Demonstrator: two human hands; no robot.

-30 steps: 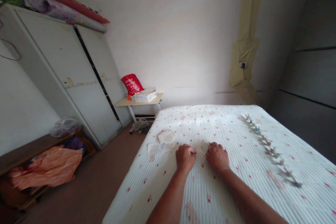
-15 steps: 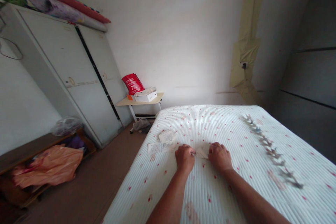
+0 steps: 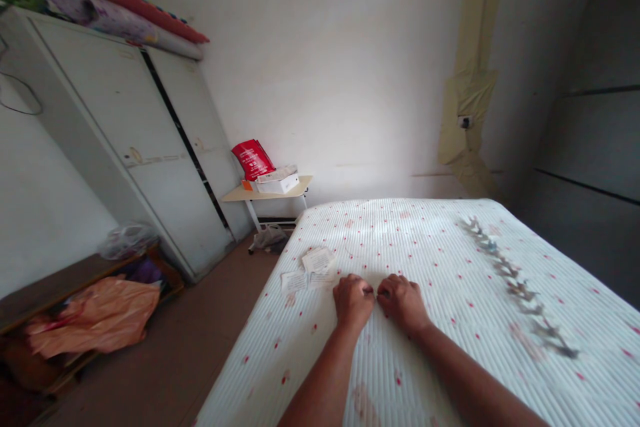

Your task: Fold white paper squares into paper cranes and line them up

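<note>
Across the white, red-flecked bed [image 3: 450, 347] — a blurred grey row [image 3: 515, 290] laid out to the right, a few paper slips [image 3: 310, 268] lying flat and untouched near the left edge. Just beside those slips, left hand [image 3: 354, 300] and right hand [image 3: 401, 300] curled closed, knuckles touching, pressed down on the cover — anything pinched between them too hidden to tell.

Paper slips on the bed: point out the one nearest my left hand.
The right-hand lower slip, just beside the left hand; the edge slip and the upper slip lie farther.
</note>
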